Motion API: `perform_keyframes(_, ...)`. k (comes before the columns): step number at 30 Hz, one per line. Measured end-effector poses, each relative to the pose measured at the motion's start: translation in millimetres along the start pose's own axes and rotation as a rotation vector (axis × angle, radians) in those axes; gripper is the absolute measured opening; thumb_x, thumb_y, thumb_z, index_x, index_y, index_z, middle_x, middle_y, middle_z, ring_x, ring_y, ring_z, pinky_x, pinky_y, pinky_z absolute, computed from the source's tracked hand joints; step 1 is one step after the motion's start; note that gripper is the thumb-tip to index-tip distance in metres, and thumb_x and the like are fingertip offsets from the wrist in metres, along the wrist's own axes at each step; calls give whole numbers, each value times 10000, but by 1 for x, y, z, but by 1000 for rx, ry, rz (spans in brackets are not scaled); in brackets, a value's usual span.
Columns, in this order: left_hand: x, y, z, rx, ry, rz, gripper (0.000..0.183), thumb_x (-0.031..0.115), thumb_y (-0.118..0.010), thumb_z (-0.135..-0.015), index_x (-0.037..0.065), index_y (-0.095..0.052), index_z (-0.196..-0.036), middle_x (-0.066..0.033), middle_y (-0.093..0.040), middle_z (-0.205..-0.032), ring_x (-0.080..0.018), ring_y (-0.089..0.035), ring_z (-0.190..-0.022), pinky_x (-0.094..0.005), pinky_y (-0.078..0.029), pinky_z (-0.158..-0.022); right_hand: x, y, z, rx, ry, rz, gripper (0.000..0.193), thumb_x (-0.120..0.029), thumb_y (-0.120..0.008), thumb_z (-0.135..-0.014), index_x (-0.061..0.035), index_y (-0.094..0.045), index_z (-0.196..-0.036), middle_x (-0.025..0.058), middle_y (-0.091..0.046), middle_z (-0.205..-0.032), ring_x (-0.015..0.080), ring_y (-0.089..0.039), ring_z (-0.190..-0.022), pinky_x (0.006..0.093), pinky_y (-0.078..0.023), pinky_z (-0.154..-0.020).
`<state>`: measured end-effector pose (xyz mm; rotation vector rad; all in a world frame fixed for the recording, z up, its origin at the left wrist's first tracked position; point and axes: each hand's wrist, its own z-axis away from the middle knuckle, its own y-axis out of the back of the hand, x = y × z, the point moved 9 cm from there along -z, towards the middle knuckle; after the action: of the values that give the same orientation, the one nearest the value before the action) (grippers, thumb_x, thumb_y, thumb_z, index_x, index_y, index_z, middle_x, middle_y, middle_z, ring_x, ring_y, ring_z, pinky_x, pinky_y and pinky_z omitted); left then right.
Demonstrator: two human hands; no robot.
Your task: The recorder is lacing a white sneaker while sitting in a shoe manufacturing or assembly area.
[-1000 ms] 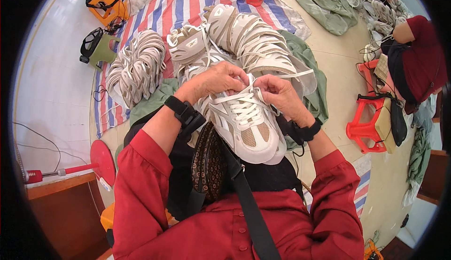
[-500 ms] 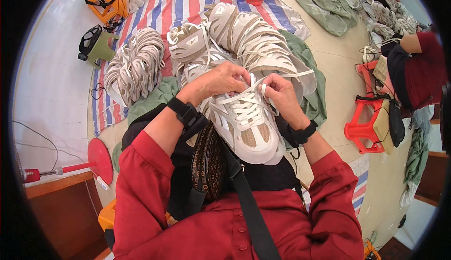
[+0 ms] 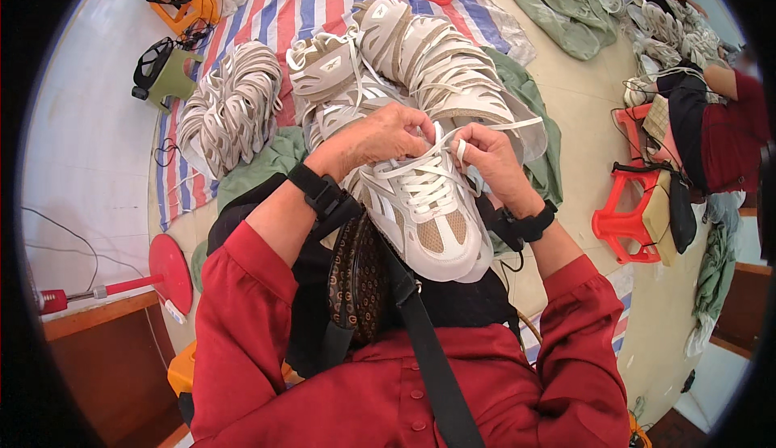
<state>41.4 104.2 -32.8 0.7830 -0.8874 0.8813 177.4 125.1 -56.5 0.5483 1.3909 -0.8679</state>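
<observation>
The sneaker (image 3: pixel 445 244) lay ahead and right of the brown bag (image 3: pixel 356 280), white lace (image 3: pixel 428 193) crossed low down, top apparently unfinished; right hand (image 3: pixel 491 159) pinched lace, left hand (image 3: pixel 381 136) curled, hold hidden.

Looks like a small shoe workshop, judging by a pale sneaker (image 3: pixel 427 234), laces in hand, on the near side of a striped sheet (image 3: pixel 295 11). Has pale footwear in bulk: a dense stack (image 3: pixel 230 108) on the sheet's left part, a loose heap (image 3: pixel 659 23) well off to its right. Furnished with low plastic seats: a green stool (image 3: pixel 174 80) at the sheet's left edge, a red stool (image 3: pixel 612 212) to its right. Includes a co-worker (image 3: pixel 731 137) right of the sheet.
</observation>
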Motion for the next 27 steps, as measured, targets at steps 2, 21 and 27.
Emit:
perform_keyframes(2,3,-1,0,-1,-13,-15,172,49,-639,-773,21,-668,-941,31,-577,-706,-47,-496,-613,-213,-390,-539,3,-2,-3,10,-3,26,105,-87,-629,-896,-18,-612,-819,-42,-559,-716,31,-478,-643,201,-393,-570)
perform_keyframes(21,23,-3,1,180,-245,-633,166,149,-599,-757,-11,-613,-797,-190,-626,-731,-316,-608,-697,-399,-470,-669,8,-4,-12,-26,-83,-39,344,-358,-404,-1016,-89,-602,-931,-32,-525,-718,56,-457,-609,209,-400,-556)
perform_keyframes(27,51,19,39,270,-307,-701,147,137,-603,-766,-3,-589,-810,-181,-604,-703,-338,-590,-694,-391,-462,-651,10,3,-8,29,-155,-104,300,-301,-396,-1007,-93,-607,-961,-11,-575,-751,70,-514,-627,212,-438,-577)
